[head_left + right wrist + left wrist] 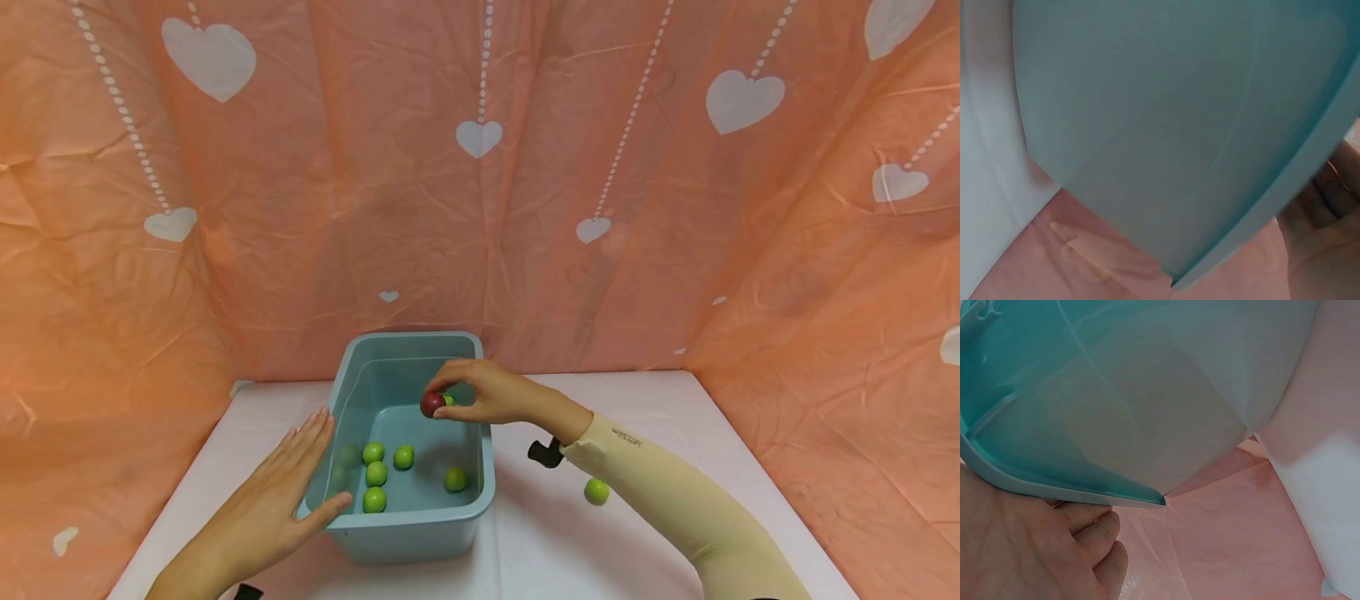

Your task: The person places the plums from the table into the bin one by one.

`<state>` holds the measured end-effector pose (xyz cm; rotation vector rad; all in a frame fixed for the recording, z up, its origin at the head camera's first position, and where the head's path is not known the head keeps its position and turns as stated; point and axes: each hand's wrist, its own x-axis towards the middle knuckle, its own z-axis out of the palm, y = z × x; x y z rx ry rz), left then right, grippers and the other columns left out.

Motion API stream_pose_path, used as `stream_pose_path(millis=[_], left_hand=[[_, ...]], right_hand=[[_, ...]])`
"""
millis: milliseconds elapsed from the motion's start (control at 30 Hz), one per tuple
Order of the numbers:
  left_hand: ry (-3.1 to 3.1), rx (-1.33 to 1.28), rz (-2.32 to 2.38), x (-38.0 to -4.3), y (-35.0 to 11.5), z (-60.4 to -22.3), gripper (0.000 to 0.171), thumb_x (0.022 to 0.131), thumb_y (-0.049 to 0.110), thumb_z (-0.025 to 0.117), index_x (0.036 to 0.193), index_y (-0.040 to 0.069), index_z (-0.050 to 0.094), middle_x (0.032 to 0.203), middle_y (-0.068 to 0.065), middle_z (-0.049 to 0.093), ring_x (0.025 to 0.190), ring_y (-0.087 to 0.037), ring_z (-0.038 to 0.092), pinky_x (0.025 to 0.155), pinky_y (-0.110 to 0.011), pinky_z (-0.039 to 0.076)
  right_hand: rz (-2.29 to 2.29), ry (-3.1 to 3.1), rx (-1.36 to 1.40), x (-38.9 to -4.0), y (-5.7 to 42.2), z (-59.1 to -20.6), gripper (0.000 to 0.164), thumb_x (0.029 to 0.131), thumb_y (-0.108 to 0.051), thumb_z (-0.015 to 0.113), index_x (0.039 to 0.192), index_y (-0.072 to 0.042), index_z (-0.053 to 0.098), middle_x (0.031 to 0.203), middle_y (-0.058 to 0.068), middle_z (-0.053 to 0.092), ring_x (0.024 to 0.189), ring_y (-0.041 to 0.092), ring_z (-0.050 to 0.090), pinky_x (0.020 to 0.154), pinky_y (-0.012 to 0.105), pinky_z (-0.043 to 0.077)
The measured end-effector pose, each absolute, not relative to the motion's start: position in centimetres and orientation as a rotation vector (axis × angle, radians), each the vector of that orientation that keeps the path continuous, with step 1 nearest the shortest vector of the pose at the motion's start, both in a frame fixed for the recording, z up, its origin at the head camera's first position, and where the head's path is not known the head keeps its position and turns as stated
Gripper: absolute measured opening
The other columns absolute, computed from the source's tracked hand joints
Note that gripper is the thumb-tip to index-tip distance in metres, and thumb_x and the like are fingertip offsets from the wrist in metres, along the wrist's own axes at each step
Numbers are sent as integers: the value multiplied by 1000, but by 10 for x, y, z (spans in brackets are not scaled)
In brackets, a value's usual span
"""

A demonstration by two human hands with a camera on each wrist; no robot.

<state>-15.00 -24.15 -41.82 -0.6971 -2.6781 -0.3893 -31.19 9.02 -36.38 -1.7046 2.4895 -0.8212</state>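
My right hand [491, 396] is over the right side of a blue-grey plastic tub [408, 520], pinching a dark red round fruit [432, 405] between thumb and fingers. Right behind it, between the thumb and fingers in this view, part of a green round fruit [449, 401] shows. My left hand [281, 492] rests at the tub's left rim with fingers straight, its thumb at the near corner. Several green fruits [376, 474] lie on the tub floor, mostly at the left. In the right wrist view, the tub wall [1147, 125] hides the fingertips and the fruit.
One more green fruit [596, 491] lies on the white tabletop [540, 533], right of the tub and beside my right forearm. Orange-pink cloth [420, 208] with white hearts hangs behind and at both sides. A black wrist mount [546, 454] sticks out below my right wrist.
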Motion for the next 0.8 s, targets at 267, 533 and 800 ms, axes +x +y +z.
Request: stream_pose_path(millis=[267, 533, 800], left_hand=[[-2682, -700, -393, -149, -241, -418, 96, 99, 53, 74, 164, -6, 35, 172, -24, 31, 159, -40, 33, 128, -13, -6], [-2712, -697, -414, -148, -240, -418, 97, 101, 56, 69, 166, -5, 32, 173, -24, 29, 160, -39, 30, 126, -12, -8], [-2655, -717, -385, -149, -241, -421, 96, 99, 52, 74, 164, -7, 35, 172, -25, 31, 160, -36, 31, 129, -15, -5]], right_hand=[[-724, 2463, -1688, -318, 71, -367, 31, 101, -25, 78, 128, -10, 76, 119, 2, 72, 113, 20, 69, 104, 27, 55], [-595, 2451, -1632, -322, 54, -372, 33, 101, -25, 78, 128, -6, 76, 121, 6, 73, 112, 15, 70, 104, 30, 58], [-472, 2480, -1640, -328, 43, -376, 32, 101, -26, 79, 125, -4, 76, 118, 7, 74, 108, 15, 69, 99, 27, 58]])
